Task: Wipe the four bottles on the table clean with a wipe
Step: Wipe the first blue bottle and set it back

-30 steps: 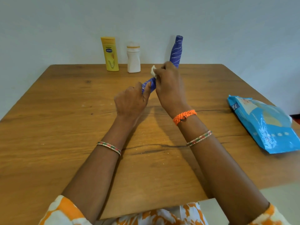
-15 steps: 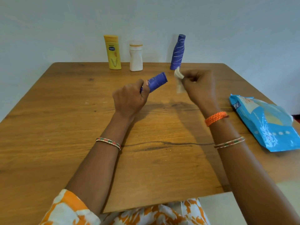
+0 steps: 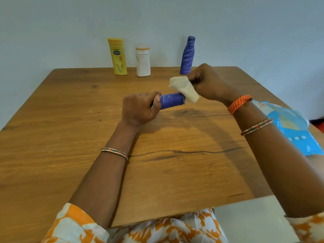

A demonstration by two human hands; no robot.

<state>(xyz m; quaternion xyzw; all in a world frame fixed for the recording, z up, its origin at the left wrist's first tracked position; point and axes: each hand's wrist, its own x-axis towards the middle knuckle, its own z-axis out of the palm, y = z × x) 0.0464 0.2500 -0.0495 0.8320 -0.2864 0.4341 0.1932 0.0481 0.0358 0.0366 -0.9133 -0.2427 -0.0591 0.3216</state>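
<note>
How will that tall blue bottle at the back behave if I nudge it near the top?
The standing blue bottle looks tall with a small base, so it probably tips easily. Its body seems round, so once down it would likely roll. It stands near the table back edge, beside the wall.

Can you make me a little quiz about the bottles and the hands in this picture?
1. True or false: the yellow bottle is lying flat on the table.
2. Which hand grips the blue bottle held above the table? A) left hand B) right hand C) both hands
3. Fill in: the right hand holds a white ____.

Key
1. False. It stands upright at the far edge, beside the white bottle and the standing blue bottle.
2. A. The left hand holds it sideways in the air.
3. Wipe. It hangs next to the open end of the held bottle.
</note>
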